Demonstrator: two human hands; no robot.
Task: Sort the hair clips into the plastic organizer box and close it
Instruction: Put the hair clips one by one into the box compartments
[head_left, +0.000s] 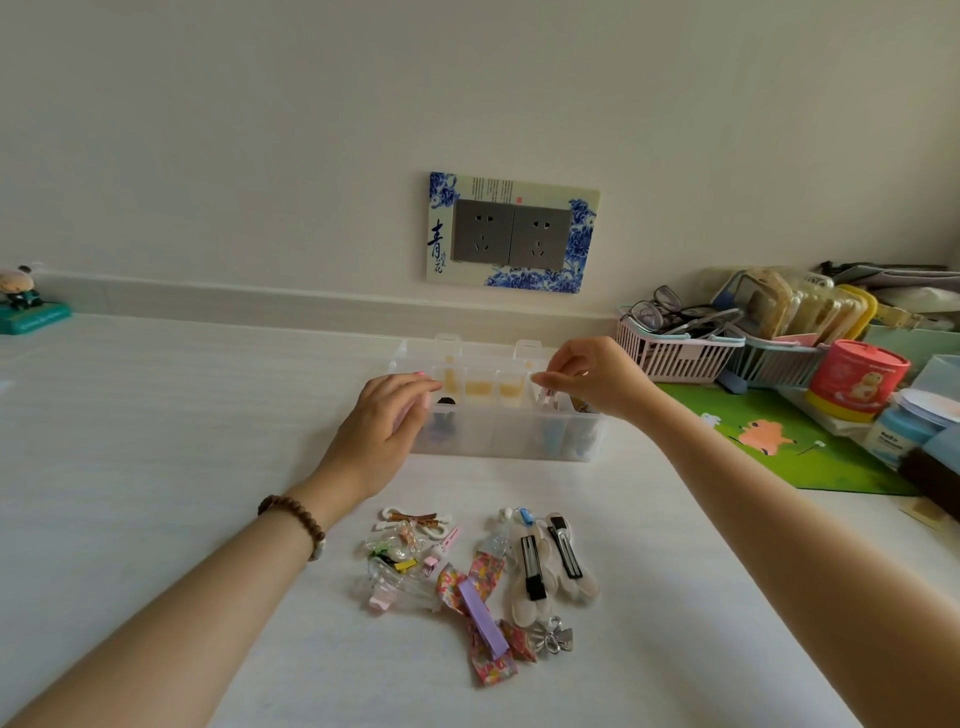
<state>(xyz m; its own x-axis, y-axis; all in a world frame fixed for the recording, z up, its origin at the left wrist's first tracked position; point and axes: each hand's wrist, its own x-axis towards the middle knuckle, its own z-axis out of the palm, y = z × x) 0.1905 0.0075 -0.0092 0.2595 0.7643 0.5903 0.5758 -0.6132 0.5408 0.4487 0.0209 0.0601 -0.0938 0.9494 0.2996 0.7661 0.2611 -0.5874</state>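
Note:
A clear plastic organizer box (511, 441) stands open on the white table, its lid tilted back toward the wall. My left hand (387, 423) rests on the box's left end with fingers curved over the rim. My right hand (589, 376) pinches a clear hair clip (548, 397) above the box's right compartments. Several hair clips (478, 577) lie in a loose pile in front of the box, among them a floral bow clip with a purple clasp (483, 618), two beige clips with black clasps (550, 566) and a silver bow clip (553, 636).
Pink and teal baskets (680, 356) with glasses and phone cases stand at the back right. A green mat (779, 441), a red tub (857, 379) and jars lie to the right. A figurine (23, 304) sits far left. A wall socket (514, 234) is behind the box.

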